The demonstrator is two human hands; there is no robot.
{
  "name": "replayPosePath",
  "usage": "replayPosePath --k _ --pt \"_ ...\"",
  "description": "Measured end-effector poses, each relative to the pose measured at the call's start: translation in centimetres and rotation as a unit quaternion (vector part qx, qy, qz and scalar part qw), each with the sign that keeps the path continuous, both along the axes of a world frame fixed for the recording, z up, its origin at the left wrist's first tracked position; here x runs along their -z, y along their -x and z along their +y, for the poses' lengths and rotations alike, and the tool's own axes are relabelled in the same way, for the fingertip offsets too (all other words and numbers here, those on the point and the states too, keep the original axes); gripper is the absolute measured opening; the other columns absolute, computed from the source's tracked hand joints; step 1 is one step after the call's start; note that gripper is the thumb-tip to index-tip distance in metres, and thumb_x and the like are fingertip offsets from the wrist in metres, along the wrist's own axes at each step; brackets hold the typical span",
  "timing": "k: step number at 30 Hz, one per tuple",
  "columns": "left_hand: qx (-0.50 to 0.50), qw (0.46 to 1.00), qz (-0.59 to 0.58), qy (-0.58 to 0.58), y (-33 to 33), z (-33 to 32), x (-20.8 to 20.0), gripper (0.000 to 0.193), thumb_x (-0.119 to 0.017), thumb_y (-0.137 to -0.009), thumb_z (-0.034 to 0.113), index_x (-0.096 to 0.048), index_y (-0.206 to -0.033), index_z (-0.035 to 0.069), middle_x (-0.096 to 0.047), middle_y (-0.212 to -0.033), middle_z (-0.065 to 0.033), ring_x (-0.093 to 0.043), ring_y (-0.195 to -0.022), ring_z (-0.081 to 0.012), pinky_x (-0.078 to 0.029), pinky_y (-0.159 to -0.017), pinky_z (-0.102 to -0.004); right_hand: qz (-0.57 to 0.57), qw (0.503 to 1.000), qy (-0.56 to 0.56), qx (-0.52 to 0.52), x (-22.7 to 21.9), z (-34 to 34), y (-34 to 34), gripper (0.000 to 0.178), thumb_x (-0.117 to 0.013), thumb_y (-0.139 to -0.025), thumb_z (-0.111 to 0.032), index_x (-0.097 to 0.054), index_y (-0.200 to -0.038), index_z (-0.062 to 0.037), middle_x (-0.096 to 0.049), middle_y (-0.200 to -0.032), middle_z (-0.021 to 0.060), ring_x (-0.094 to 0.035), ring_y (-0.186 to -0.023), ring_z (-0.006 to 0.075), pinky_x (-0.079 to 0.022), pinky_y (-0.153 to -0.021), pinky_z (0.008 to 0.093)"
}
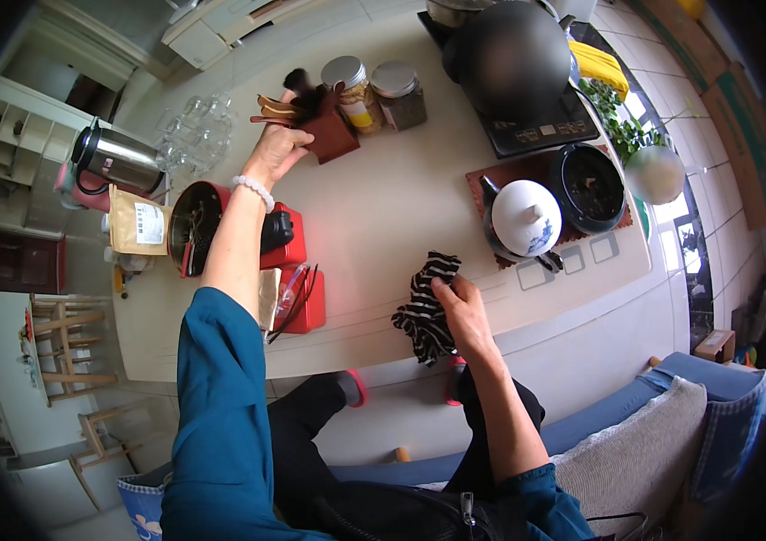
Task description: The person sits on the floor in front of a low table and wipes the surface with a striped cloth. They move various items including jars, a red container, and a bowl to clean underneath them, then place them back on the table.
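My left hand (279, 155), with a pale bead bracelet at its wrist, reaches to the far side of the table. It is closed at the left edge of a reddish-brown holder (333, 135), its far fingers partly hidden. Wooden tea tools (276, 110) and a dark brush (296, 83) stick out of that holder, which sits at a slant. Close to the near table edge, my right hand (466, 316) grips a crumpled black-and-white striped cloth (428, 307) between thumb and fingers. Part of the cloth hangs toward the table edge.
Two lidded glass jars (398, 96) stand beside the holder. Upturned glasses (195, 131), a steel kettle (117, 158) and a brown paper pouch (137, 224) are at left, near red boxes (311, 302). At right are a white-lidded teapot (525, 218), a black bowl (588, 183) and a cooktop (541, 131).
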State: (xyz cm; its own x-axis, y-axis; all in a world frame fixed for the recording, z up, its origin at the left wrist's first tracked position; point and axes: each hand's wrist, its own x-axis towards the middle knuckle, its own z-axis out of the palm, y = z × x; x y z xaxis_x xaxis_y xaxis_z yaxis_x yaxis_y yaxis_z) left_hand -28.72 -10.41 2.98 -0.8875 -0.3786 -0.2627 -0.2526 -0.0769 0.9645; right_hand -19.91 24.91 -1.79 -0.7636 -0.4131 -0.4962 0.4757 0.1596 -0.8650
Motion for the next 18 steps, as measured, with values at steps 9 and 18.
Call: replayPosePath --k 9,18 --pt "0.037 0.991 -0.074 0.100 -5.0 -1.7 -2.8 0.079 -0.060 -0.083 -0.001 -0.018 -0.149 0.004 -0.036 -0.145 -0.0124 -0.039 -0.128 -0.0218 -0.034 -0.107 -0.0344 -0.030 0.996 0.079 0.020 1.8 -0.4 -0.1 0.033 -0.056 -0.094 -0.025 -0.059 -0.102 0.0068 -0.064 -0.085 0.0077 -0.058 -0.077 0.0130 -0.048 -0.070 0.0281" --pt "0.083 0.954 -0.062 0.282 -18.6 -0.2 -8.0 0.058 -0.064 -0.084 0.004 -0.041 -0.138 -0.002 -0.045 -0.139 -0.0172 -0.040 -0.133 -0.0272 -0.036 -0.107 -0.0351 0.046 0.998 0.037 -0.004 0.2 -0.9 -0.3 0.029 -0.057 -0.093 -0.024 -0.059 -0.090 0.0053 -0.058 -0.075 0.0035 -0.051 -0.069 0.0103 -0.043 -0.063 0.0279"
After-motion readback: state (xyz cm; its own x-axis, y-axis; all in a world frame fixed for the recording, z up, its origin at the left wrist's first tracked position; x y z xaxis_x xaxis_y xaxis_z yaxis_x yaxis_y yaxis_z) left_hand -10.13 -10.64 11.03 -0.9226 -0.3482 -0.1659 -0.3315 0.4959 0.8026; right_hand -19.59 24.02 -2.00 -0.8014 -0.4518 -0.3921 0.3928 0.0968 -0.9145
